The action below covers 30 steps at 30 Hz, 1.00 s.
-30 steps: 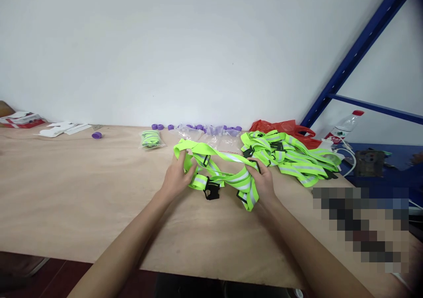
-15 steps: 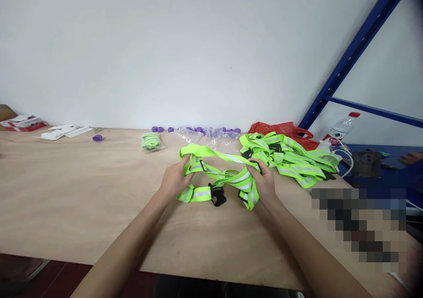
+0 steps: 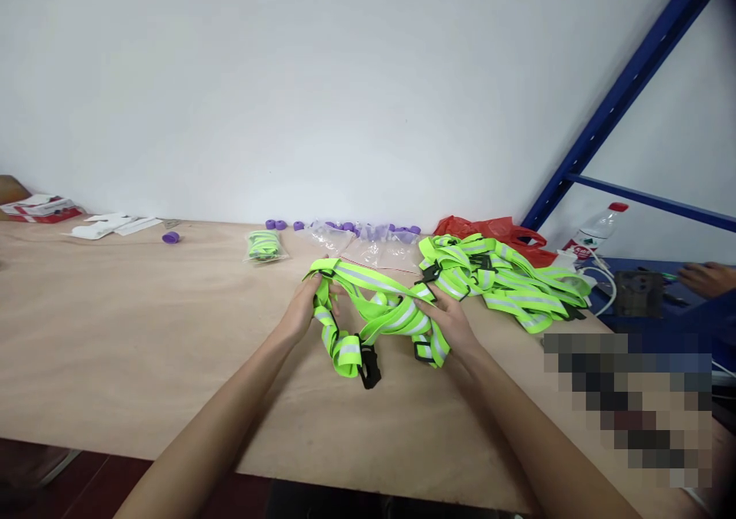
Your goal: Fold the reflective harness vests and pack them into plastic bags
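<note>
1. We find the left hand [image 3: 300,310] and right hand [image 3: 454,321] each pinching the green reflective strap [image 3: 373,279], stretched between them above the table [image 3: 172,350].
2. Since a moment ago, its black buckle [image 3: 371,367] hangs lower; a slider [image 3: 325,273] now sits at the left hand.
3. We judge arranging unfinished: folds remain loose.

So we've got both bare forearms coming up from the bottom corners and angling in toward each other, wrists pretty much straight. Our left hand [image 3: 297,309] is bent in a grip, with most of its fingers hidden from view, tbh. Our right hand [image 3: 454,324] is gripping too, thumb on top and pointing inward, and the two hands sit roughly level, clearly apart, palms kinda facing each other.
</note>
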{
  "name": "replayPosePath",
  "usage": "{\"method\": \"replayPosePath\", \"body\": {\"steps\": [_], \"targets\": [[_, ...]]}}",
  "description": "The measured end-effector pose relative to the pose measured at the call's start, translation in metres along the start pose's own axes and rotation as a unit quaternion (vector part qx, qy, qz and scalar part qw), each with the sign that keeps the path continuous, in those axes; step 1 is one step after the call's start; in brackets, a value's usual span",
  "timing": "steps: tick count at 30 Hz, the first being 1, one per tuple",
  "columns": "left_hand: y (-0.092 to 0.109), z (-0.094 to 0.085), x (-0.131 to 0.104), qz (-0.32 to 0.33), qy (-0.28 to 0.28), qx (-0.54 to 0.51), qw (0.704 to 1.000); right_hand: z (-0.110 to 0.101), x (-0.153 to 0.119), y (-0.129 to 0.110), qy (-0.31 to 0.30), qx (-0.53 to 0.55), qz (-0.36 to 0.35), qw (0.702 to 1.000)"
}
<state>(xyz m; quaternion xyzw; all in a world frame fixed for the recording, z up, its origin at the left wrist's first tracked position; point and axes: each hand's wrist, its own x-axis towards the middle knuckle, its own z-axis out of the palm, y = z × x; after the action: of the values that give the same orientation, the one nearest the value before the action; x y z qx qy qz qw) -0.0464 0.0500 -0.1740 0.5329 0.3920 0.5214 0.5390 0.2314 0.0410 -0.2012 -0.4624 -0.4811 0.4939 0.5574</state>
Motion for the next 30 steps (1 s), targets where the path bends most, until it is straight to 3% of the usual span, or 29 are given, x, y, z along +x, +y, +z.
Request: {"method": "replayPosePath", "body": {"steps": [3,9,11,14,17,20,25,30], "targets": [[0.003,0.002,0.003,-0.014,0.026,-0.097,0.995,-0.002,-0.005,-0.006,-0.069,0.014,0.035,0.997],[0.005,0.001,0.002,0.000,0.087,-0.131,0.988,0.000,-0.014,-0.016,-0.164,0.037,0.027,0.985],[0.004,0.001,0.002,0.018,0.086,-0.120,0.989,0.001,-0.012,-0.013,-0.127,0.014,0.003,0.992],[0.004,0.000,0.002,0.063,0.063,-0.084,0.992,-0.001,-0.006,-0.008,0.013,-0.055,-0.084,0.995],[0.003,-0.004,0.003,0.110,0.070,-0.025,0.991,-0.007,0.000,-0.008,0.149,-0.095,-0.195,0.965],[0.002,-0.014,0.005,0.174,0.118,0.082,0.974,-0.016,0.004,-0.012,0.237,-0.097,-0.256,0.932],[0.004,-0.029,0.009,0.259,0.138,0.296,0.909,-0.023,0.006,-0.014,0.277,-0.117,-0.253,0.919],[-0.002,-0.039,0.015,0.230,0.117,0.436,0.862,-0.024,0.003,-0.013,0.264,-0.119,-0.243,0.926]]}}
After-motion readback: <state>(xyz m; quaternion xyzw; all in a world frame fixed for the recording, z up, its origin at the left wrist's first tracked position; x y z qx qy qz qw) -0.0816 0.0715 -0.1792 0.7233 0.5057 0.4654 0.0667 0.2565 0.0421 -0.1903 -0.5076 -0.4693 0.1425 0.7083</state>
